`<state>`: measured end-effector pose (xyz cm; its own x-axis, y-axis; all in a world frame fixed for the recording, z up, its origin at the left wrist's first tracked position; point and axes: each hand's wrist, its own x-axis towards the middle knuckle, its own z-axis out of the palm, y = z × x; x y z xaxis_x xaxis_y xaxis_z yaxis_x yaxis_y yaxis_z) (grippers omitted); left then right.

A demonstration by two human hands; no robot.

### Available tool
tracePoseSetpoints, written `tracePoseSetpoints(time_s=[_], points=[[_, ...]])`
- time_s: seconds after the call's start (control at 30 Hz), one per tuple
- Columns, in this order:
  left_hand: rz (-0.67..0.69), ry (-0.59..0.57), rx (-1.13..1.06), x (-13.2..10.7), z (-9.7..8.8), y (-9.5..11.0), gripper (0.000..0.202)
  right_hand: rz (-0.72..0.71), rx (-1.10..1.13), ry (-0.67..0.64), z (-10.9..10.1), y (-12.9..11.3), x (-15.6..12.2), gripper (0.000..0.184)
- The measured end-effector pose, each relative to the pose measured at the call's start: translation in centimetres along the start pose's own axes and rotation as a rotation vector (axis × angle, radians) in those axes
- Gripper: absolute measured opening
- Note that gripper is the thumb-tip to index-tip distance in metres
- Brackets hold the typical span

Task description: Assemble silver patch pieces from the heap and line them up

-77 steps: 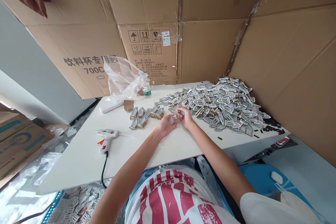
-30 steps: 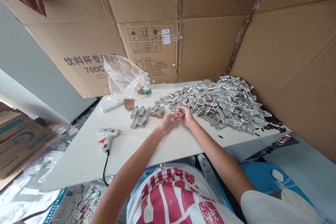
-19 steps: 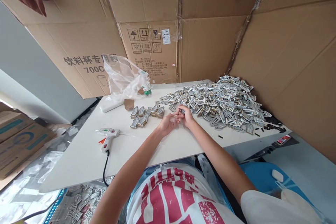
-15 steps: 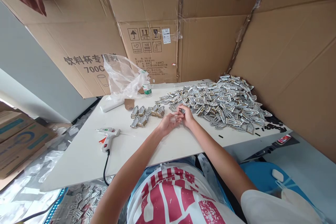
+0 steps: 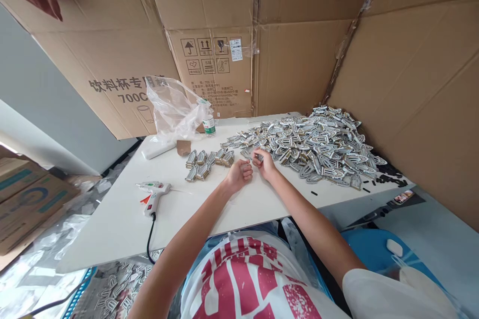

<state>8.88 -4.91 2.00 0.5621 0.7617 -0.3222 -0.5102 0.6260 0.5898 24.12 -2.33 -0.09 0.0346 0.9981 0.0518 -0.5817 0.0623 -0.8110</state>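
Just in front of the big pile of flat grey-white pointed pieces (image 5: 318, 144), my two hands are close together over the white table (image 5: 209, 209). My left hand (image 5: 240, 175) is curled with its fingers folded in; what lies inside it, if anything, is hidden. Beside it, my right hand (image 5: 264, 163) bends its fingers toward the thumb near the pile's left edge, and I cannot make out what they hold. To the left of my left hand sit several small stacks of the same pieces (image 5: 204, 169).
A white glue gun (image 5: 154, 194) with a black cord lies at left. Behind are a clear plastic bag (image 5: 175, 109), a bottle (image 5: 209, 127) and a brown cardboard scrap (image 5: 183, 147). Small black strips (image 5: 391, 179) lie at right. Cardboard walls (image 5: 299, 65) enclose the back.
My hands were touching, with the left fingers extended toward the right hand. Now they are slightly apart and the left fingers have curled in.
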Motion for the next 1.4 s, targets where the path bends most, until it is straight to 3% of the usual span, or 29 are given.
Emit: tracePoseSetpoints(time_s=[0.23, 0.53, 1.03, 1.2, 1.4], points=[[-0.018, -0.071, -0.075, -0.44, 0.21, 0.33, 0.019, -0.003, -0.001, 0.011, 0.13, -0.12, -0.12, 0.024], [0.031, -0.033, -0.109, 0.08, 0.52, -0.08, 0.008, -0.013, -0.026, 0.002, 0.28, -0.45, -0.21, 0.025], [0.08, -0.027, 0.0, 0.19, 0.14, 0.01, 0.009, -0.001, -0.002, -0.021, 0.44, -0.5, -0.41, 0.024], [0.063, -0.013, -0.008, 0.41, -0.1, -0.08, 0.023, -0.02, -0.039, -0.052, 0.67, -0.53, -0.79, 0.023], [0.076, 0.011, -0.014, 0.46, -0.14, -0.16, 0.013, -0.033, -0.07, -0.052, 0.9, -0.65, -1.02, 0.023]])
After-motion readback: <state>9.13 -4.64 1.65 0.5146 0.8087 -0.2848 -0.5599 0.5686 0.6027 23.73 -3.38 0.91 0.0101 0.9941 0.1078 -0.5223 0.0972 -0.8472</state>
